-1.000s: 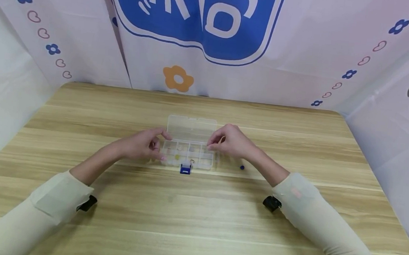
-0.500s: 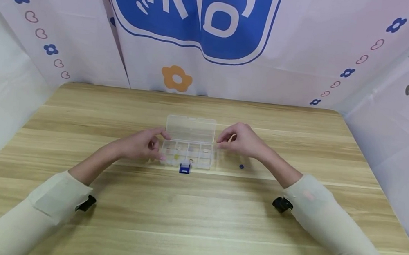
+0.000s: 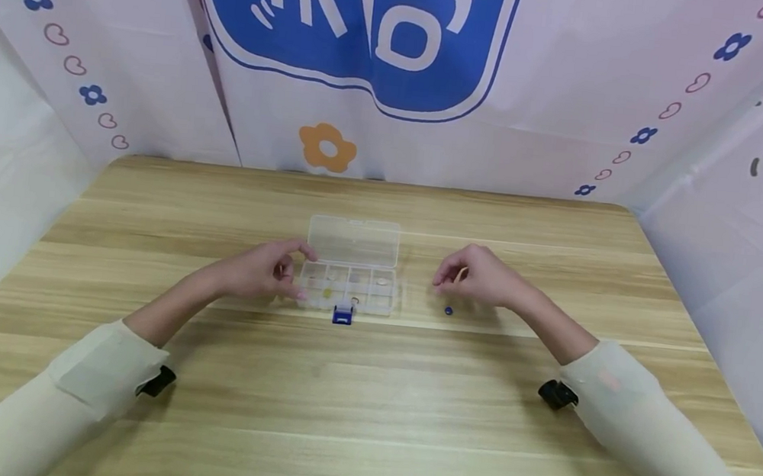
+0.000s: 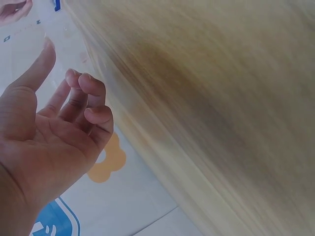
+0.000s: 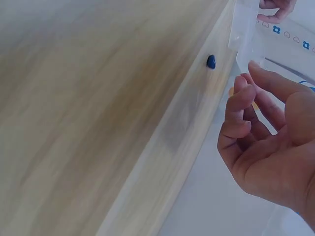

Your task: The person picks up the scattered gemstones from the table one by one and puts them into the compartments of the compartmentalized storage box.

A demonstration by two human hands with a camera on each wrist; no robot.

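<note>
A clear plastic compartment box (image 3: 375, 302) lies at the table's middle with its lid (image 3: 353, 241) folded back and a blue latch (image 3: 343, 315) at the front. Small beads sit in several of its cells. My left hand (image 3: 295, 272) is at the box's left end with its fingers loosely curled and holding nothing; I cannot tell whether they touch it. My right hand (image 3: 446, 279) hovers right of the box, just above a small blue bead (image 3: 448, 310) on the table. In the right wrist view the right hand (image 5: 246, 83) is empty, and the blue bead (image 5: 210, 61) lies apart from it.
The wooden table (image 3: 365, 405) is walled by white printed cloth with a blue logo (image 3: 360, 29) at the back and plain panels at both sides. Black wrist straps (image 3: 556, 393) show on both cream sleeves.
My right hand has drawn away from the box's right end and moved right, to above the blue bead. The left hand and the box have stayed put.
</note>
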